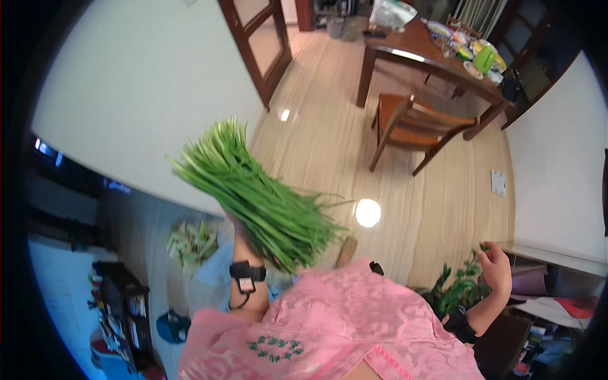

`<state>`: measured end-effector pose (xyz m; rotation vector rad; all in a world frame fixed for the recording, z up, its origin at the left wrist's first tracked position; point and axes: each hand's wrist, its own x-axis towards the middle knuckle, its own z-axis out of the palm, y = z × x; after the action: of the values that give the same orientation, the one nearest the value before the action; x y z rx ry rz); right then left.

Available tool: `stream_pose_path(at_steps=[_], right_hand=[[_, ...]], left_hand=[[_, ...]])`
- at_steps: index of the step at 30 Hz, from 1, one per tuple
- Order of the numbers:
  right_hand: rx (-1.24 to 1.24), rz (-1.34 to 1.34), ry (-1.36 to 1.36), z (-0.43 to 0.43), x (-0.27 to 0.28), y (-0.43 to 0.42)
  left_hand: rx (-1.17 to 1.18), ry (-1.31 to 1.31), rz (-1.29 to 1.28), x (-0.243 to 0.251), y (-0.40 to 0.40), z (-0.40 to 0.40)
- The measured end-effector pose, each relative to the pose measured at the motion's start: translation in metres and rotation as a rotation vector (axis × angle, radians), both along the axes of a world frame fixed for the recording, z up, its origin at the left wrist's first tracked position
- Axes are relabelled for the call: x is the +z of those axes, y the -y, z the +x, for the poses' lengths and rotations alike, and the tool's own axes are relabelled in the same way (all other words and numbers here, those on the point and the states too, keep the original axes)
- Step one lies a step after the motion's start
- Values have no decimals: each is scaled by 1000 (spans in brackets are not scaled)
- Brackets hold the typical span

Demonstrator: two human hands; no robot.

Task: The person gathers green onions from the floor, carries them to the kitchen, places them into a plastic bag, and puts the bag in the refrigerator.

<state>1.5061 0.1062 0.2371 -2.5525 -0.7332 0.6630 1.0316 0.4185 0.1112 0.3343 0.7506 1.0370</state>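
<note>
A large bunch of long green leaves, like garlic chives, (266, 199) lies across my left forearm and hand, its pale cut ends towards the upper left. My left hand (233, 221) is mostly hidden under the bunch, so its fingers do not show. My right hand (494, 266) is raised at the right, apart from the bunch, with fingers loosely bent and nothing in them. It is near a green potted plant (458, 289).
A wooden dining table (437, 61) loaded with packages stands at the upper right, a wooden chair (408, 128) before it. A white wall (142, 95) is on the left. Leafy scraps (192, 242) lie at lower left, near a dark shelf unit (128, 304).
</note>
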Motion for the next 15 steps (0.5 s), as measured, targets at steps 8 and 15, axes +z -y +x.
stream_pose_path(at_steps=[8, 15], right_hand=[[304, 217, 24, 63, 19, -257], [341, 153, 1, 110, -16, -424]], left_hand=[[-120, 100, 57, -28, -169, 78], [-171, 61, 265, 8, -312, 153]])
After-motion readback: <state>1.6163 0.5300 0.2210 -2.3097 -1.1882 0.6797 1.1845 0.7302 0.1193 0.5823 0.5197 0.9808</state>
